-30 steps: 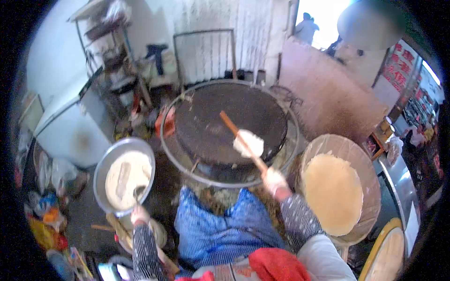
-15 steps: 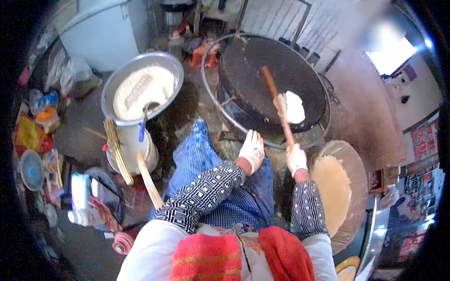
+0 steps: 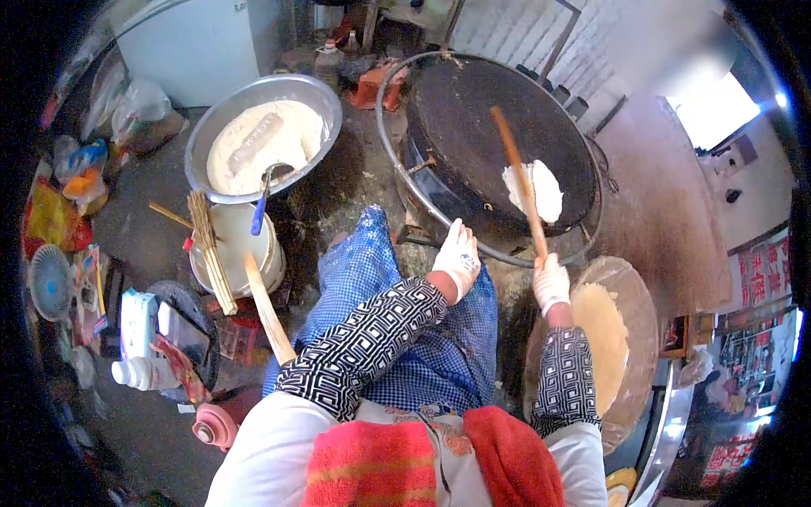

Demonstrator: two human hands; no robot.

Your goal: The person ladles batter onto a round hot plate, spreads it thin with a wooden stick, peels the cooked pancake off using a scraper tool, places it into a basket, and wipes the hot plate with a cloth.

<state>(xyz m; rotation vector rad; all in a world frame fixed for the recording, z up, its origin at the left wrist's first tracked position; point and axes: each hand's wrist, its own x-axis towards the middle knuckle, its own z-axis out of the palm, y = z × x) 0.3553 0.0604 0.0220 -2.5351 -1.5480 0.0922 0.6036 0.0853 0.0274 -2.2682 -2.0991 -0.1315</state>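
Note:
My right hand (image 3: 551, 283), in a white glove, grips the lower end of a long wooden stick (image 3: 511, 150). The stick reaches across a mound of white batter (image 3: 548, 194) on the round dark griddle (image 3: 460, 110). The batter shows on both sides of the stick. My left hand (image 3: 457, 260), also gloved, rests by the near edge of the metal ring (image 3: 390, 139) around the griddle. Its fingers are stretched out and it holds nothing; whether it touches the ring I cannot tell.
A metal basin (image 3: 332, 127) of batter stands left of the griddle, with a blue-handled ladle (image 3: 260, 211) in it. Below sits a white bucket (image 3: 269, 269) with a straw brush (image 3: 208, 253) and a wooden paddle (image 3: 269, 313) across it. At right, a pale flatbread (image 3: 604, 338) lies on a round tray (image 3: 638, 304).
The stick has shifted from the batter's left edge to lie across it. My right hand still holds it. The whole view has tilted slightly; my left hand stays near the ring.

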